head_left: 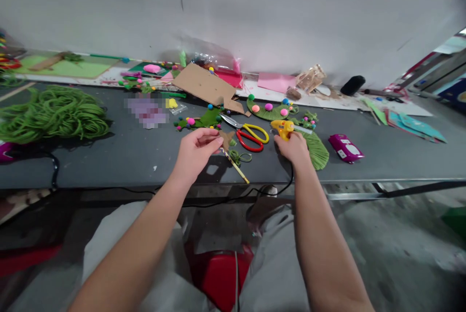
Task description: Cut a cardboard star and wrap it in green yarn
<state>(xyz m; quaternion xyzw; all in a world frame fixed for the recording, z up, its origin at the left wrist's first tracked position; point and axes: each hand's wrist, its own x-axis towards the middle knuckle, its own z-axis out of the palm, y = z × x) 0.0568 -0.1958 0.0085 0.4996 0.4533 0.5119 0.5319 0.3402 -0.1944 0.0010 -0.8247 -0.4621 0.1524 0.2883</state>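
My left hand (198, 152) pinches a small brown cardboard piece (226, 140) between thumb and fingers, above the grey table. Fingers of my right hand (293, 147) are wrapped round a yellow hot glue gun (282, 128), its nozzle pointing left and a black cord trailing off the table edge. Between the hands lie scissors (251, 137) with one red and one yellow handle. A pencil (236, 166) and a small loop of green yarn (240, 157) rest just below the cardboard piece. Beside my right hand is a green yarn-wrapped shape (316, 151), partly hidden by the hand.
A big heap of green yarn (54, 114) lies at the left. Flat cardboard (204, 86) and a green yarn-wrapped piece with pompoms (267, 108) are further back. A purple packet (345, 148) sits at the right, near blue paper sheets (417, 125). A white wall (233, 11) stands behind.
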